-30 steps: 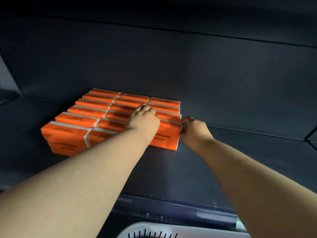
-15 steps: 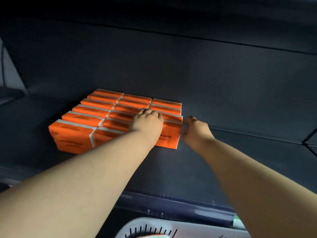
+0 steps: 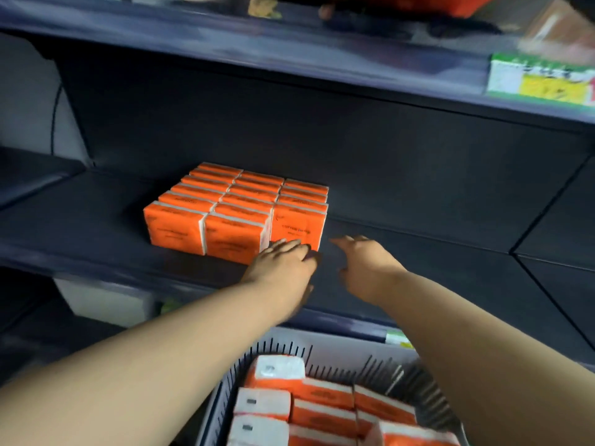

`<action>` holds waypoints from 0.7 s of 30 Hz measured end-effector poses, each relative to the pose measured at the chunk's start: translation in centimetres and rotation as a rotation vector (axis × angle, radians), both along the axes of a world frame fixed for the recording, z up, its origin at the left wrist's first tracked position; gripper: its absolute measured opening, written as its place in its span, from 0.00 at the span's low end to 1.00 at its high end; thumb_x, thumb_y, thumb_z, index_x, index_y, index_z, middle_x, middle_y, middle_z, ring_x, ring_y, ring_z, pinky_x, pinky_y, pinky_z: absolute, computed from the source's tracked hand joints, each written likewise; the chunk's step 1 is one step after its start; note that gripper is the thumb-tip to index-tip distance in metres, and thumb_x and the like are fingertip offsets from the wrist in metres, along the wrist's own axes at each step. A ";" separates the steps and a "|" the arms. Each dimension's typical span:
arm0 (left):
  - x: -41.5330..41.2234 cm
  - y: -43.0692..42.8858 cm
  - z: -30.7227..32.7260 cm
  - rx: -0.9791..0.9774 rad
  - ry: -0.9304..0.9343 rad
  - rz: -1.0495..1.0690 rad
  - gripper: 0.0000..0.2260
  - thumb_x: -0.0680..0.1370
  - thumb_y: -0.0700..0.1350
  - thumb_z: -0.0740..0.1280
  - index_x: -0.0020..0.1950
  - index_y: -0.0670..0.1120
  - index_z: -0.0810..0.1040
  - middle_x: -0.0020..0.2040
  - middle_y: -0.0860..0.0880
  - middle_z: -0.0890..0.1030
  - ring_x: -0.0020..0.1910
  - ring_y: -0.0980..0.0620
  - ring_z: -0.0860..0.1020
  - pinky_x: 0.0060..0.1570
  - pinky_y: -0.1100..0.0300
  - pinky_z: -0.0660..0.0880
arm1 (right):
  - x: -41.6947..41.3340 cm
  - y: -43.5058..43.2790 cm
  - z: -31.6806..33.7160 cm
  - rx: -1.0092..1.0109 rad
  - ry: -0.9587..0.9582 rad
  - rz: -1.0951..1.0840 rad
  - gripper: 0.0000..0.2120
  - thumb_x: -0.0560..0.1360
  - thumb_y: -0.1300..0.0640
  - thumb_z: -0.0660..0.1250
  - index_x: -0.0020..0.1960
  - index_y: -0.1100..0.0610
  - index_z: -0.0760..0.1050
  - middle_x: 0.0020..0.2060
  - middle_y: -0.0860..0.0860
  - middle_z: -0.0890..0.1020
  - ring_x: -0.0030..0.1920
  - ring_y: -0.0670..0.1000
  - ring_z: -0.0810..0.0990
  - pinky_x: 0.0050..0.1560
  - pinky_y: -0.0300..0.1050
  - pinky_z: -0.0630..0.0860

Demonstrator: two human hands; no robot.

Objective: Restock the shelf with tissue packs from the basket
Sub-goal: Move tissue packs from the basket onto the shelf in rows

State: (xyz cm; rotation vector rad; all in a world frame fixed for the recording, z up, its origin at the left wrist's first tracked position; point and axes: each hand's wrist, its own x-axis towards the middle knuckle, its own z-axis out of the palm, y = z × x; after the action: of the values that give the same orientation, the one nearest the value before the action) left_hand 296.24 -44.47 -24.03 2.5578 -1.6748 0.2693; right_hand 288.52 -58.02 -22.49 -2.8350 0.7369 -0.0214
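Note:
Several orange tissue packs (image 3: 238,209) stand in three tight rows on the dark shelf (image 3: 418,262). In front of the right-hand row's front pack (image 3: 297,225), my left hand (image 3: 285,263) hovers with fingers spread and nothing in it. My right hand (image 3: 367,265) is beside it to the right, fingers apart and empty, over bare shelf. Below the shelf's front edge, a white slatted basket (image 3: 363,355) holds several more orange and white tissue packs (image 3: 322,403).
The upper shelf (image 3: 289,56) overhangs close above, with a green and yellow price tag (image 3: 541,80) on its edge at the right. Bare shelf surface stretches right of the packs. A lower shelf (image 3: 96,304) shows at the left.
Both hands have come off the front right pack and pulled back toward me. The view has dropped and drawn back, so the basket and the upper shelf now show.

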 end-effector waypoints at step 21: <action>-13.3 7.3 -7.6 0.056 0.388 0.038 0.22 0.79 0.48 0.61 0.73 0.53 0.62 0.72 0.55 0.64 0.71 0.54 0.62 0.66 0.58 0.64 | -19.3 3.9 -7.7 0.156 0.117 -0.106 0.23 0.76 0.58 0.64 0.70 0.50 0.67 0.68 0.51 0.69 0.64 0.50 0.72 0.63 0.40 0.68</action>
State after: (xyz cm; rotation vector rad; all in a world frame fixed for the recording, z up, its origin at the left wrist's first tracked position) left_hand 282.98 -37.13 -31.61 2.4749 -1.5079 -0.2609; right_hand 269.20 -54.16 -30.16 -2.6645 0.8721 0.1795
